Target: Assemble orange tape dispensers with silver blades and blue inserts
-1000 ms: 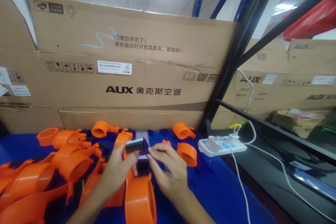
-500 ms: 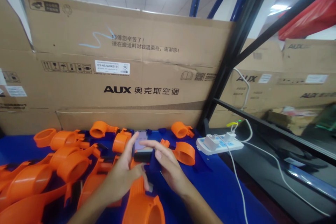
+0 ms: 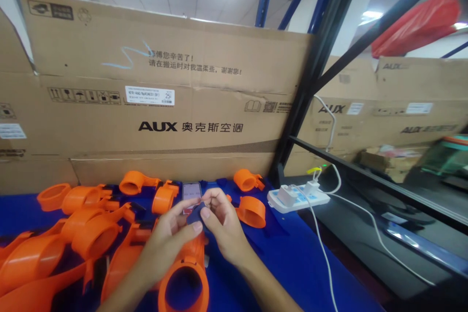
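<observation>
My left hand (image 3: 170, 229) and my right hand (image 3: 224, 224) meet at the middle front of the table. Both are closed, thumbs and fingertips pinching a small dark blue piece (image 3: 195, 215) that looks like thin cloth or film. Just below them an orange plastic part with a round ring (image 3: 184, 285) points its ring toward me. Its upper end lies behind my fingers, so I cannot tell whether the blue piece touches it. A phone (image 3: 192, 191) with a lit screen lies just beyond my fingertips.
Several orange ringed parts (image 3: 86, 198) crowd the blue table cover (image 3: 292, 263) on the left; another orange ring (image 3: 252, 212) lies right of my hands. A white power strip (image 3: 298, 199) with cables sits at the right, beside a black rack post (image 3: 303, 87). A cardboard wall (image 3: 190, 141) stands behind.
My hands have come together, fingers closing from a spread pose onto the dark blue piece. The orange part's ring has turned to face me more. The view has shifted slightly right.
</observation>
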{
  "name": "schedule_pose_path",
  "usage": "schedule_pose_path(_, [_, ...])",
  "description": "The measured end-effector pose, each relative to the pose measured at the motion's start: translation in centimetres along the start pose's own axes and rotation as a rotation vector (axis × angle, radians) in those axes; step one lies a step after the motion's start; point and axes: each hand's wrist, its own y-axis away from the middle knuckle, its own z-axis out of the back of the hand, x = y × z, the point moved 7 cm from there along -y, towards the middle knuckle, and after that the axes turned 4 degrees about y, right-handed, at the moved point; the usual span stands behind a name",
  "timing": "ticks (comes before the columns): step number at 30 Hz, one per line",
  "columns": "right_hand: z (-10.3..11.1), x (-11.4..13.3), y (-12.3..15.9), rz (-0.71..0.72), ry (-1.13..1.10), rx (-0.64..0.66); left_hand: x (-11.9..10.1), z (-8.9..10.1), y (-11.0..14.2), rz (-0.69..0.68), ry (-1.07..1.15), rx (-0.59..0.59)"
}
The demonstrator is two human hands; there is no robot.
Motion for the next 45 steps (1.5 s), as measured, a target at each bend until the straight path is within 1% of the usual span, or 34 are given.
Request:
schedule_pose_path(5, [-0.2,0.3,-0.1,0.018,0.048,-0.005,0.3,0.4,-0.1,-0.001,-0.024,-0.012])
schedule_pose_path(7, [-0.1,0.3,-0.1,0.004,0.054,0.01,0.4,0.4,-0.2,0.011,0.006,-0.027])
schedule_pose_path(9, [0.4,0.6,-0.3,0.019,0.08,-0.01,0.5,0.6,-0.2,0.036,0.069,-0.062])
schedule_pose_path(11, [1.8,1.2,-0.6,0.075,0.158,-0.1,0.5,0.9,-0.2,0.055,0.162,-0.11])
schedule_pose_path(13, [3.6,2.0,-0.7,0.123,0.309,-0.216,0.5,1.3,0.0,0.071,0.266,-0.141])
schedule_pose_path(15, [5.0,2.7,-0.6,0.135,0.497,-0.296,0.4,1.5,0.2,0.074,0.347,-0.142])
schedule_pose_path(16, [5.4,2.9,-0.5,0.125,0.584,-0.307,0.3,1.5,0.4,0.071,0.37,-0.13])
schedule_pose_path(17, [5.6,3.0,-0.3,0.102,0.679,-0.289,0.3,1.5,0.6,0.07,0.383,-0.113])
schedule_pose_path(19, [5.5,2.8,0.5,0.027,0.915,-0.202,0.6,1.2,0.9,0.067,0.393,-0.087])
schedule_pose_path(21, [5.2,2.3,1.8,-0.062,1.214,-0.098,1.3,0.8,1.1,0.084,0.4,-0.076])
schedule_pose_path(23, [5.3,2.0,3.7,-0.128,1.477,-0.026,2.5,0.1,1.3,0.128,0.409,-0.061])
schedule_pose_path(24, [5.4,1.8,4.7,-0.149,1.563,0.015,3.2,-0.3,1.5,0.161,0.415,-0.047])
schedule_pose_path(26, [5.8,1.3,6.6,-0.177,1.665,0.095,4.6,-1.3,1.8,0.226,0.425,-0.021])
schedule_pose_path(28, [6.5,0.9,8.0,-0.198,1.725,0.121,5.6,-2.0,2.1,0.232,0.437,-0.027])
schedule_pose_path(31, [7.6,0.2,9.2,-0.236,1.768,0.123,6.3,-2.8,2.5,0.202,0.455,-0.041])
schedule_pose_path(33, [7.9,-0.1,9.6,-0.24,1.766,0.13,6.6,-3.1,2.6,0.205,0.457,-0.047])
schedule_pose_path(36, [7.9,0.5,9.7,-0.199,1.736,0.083,6.5,-3.0,2.5,0.19,0.446,-0.077])
schedule_pose_path(38, [7.9,1.8,9.7,-0.147,1.707,0.004,6.3,-2.8,2.2,0.166,0.451,-0.099])
schedule_pose_path(41, [7.9,4.8,9.4,-0.031,1.61,-0.165,6.2,-2.7,2.0,0.142,0.475,-0.126])
schedule_pose_path(43, [7.8,6.7,9.2,0.061,1.446,-0.266,6.0,-2.8,2.0,0.131,0.501,-0.139])
schedule_pose_path(45, [7.6,7.7,8.9,0.121,1.194,-0.311,5.9,-2.9,2.1,0.13,0.534,-0.155])
